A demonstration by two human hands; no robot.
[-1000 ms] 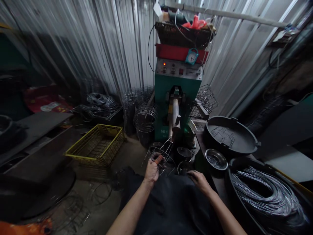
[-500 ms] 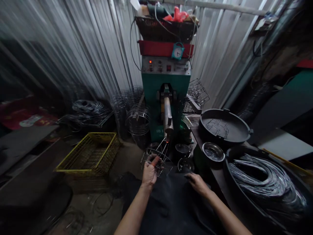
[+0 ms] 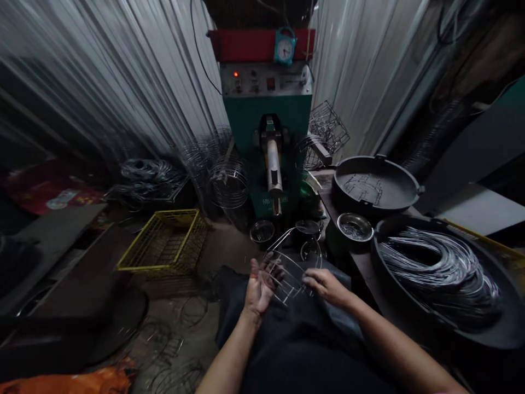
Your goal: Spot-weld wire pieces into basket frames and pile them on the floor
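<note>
Wire frame (image 3: 291, 287): drawn clear of machine (image 3: 245, 112); pinched by right hand (image 3: 324, 285), cradled by half-open left hand (image 3: 259, 290); regrip suggested.

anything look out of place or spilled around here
Yes, wire pieces lie strewn on the floor at lower left; odd, because the wire bundle at right sits gathered in a black pan.

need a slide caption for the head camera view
Open left hand at, and right hand gripping, a thin silvery wire frame before a boxy green machine.
</note>
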